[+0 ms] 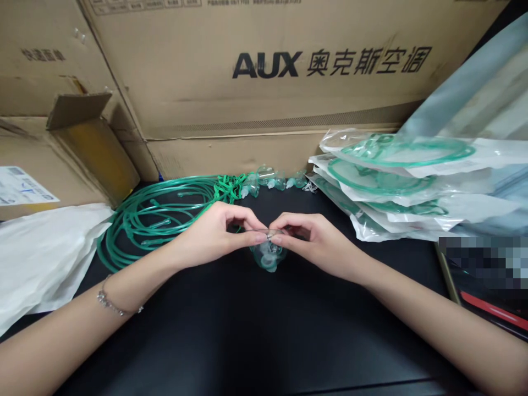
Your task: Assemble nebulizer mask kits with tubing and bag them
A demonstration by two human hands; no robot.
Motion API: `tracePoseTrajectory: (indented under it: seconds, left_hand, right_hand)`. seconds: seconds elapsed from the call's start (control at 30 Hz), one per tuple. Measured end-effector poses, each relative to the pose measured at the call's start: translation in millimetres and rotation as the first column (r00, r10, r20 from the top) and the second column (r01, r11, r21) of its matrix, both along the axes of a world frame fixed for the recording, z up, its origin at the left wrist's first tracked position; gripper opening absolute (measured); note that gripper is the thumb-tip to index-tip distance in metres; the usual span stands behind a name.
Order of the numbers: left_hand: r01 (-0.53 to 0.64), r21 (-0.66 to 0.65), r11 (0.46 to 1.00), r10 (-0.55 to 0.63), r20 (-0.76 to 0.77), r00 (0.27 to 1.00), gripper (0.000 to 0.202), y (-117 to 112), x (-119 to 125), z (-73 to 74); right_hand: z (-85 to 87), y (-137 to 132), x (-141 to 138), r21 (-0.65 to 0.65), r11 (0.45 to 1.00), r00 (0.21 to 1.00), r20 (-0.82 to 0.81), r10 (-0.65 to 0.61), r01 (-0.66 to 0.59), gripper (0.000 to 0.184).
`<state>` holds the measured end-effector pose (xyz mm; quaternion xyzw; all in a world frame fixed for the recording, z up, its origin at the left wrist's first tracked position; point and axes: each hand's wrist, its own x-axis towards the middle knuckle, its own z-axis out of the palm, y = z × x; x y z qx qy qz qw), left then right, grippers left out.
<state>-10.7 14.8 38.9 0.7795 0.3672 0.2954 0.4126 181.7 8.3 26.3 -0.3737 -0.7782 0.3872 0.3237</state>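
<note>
A clear, green-tinted oxygen mask (268, 259) is held just above the black table (256, 330), in the middle of the head view. My left hand (223, 234) pinches its upper edge between thumb and fingers. From the other side, my right hand (313, 236) pinches the same edge, the two thumb tips almost meeting. Between them shows a small metal strip, partly covered by the fingers. Behind my hands lie several more clear masks (274, 180) in a row. Green elastic straps (229, 187) are bunched beside them, and coiled green tubing (119, 231) spreads to the left.
Sealed bags with masks and tubing (396, 184) are stacked at the right. White paper pouches (49, 247) lie at the left, before an open cardboard box (82, 159). A large AUX carton (268, 104) walls off the back. A dark, red-striped object (490, 308) sits at the right edge.
</note>
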Motion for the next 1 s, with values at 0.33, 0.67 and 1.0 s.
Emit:
tracePoseTrajectory:
  seconds: [0.33,0.67,1.0]
  left_hand:
    - [-0.197,-0.162,0.967,0.231,0.228,0.946,0.015,1,7,-22.3]
    - [-0.256,-0.407,0.877,0.397,0.311,0.864,0.020,-7,16,-25.8]
    - [-0.295,-0.440,0.848,0.457,0.327,0.827,0.024,-11,20,-28.0]
  right_hand:
    - [-8.7,10,3,-0.412,0.911,0.970,-0.218,-0.107,0.008,0.025]
    - [-18.3,-6,-8,-0.054,0.973,0.951,-0.208,-0.231,0.224,0.021]
    - [-23.5,-13,-12,0.053,0.964,0.953,-0.176,-0.248,0.261,0.022]
